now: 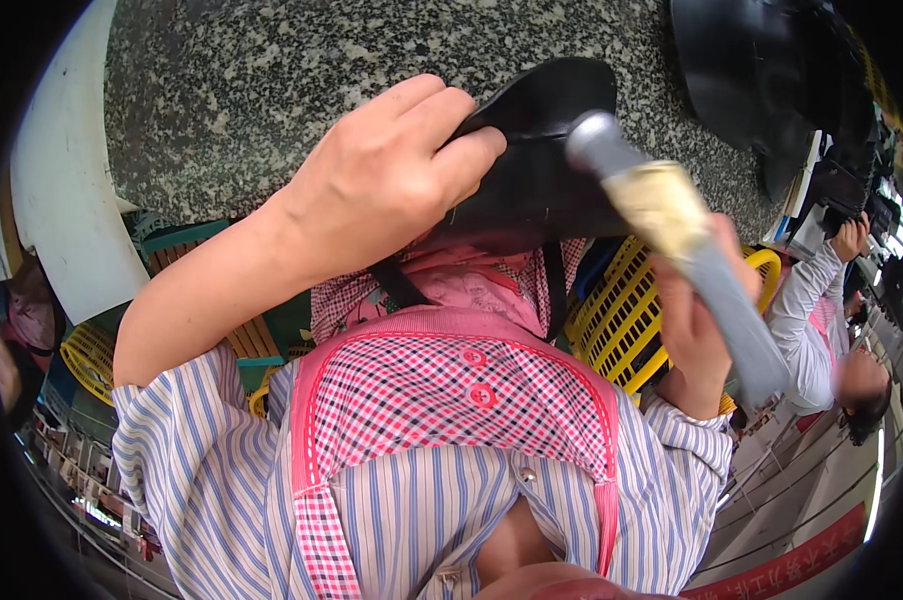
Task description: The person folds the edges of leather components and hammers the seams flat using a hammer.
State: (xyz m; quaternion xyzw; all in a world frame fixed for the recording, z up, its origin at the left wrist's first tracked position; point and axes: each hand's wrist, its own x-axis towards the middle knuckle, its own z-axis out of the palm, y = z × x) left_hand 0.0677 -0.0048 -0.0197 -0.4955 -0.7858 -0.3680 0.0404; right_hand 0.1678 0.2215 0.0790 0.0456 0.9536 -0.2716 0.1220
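My left hand [401, 155] pinches the upper left edge of a black leather-like piece [551, 175], its fingers curled over a fold. This piece lies at the near edge of a speckled granite slab [271, 90], partly hanging over it. A hammer [661, 205] is gripped in my right hand [691, 320], tilted across the right side of the piece. Its rounded metal head is over or against the black material; contact cannot be made out. Yellowish wrapping covers the hammer near the head, and the grey handle is slightly blurred.
More black pieces [756, 75] lie on the slab's far right. Below it at right stands a yellow plastic basket [621, 325]; a second yellow basket [89, 360] is at far left. A white board [66, 150] borders the slab's left. A co-worker [816, 320] sits at right, handling something black.
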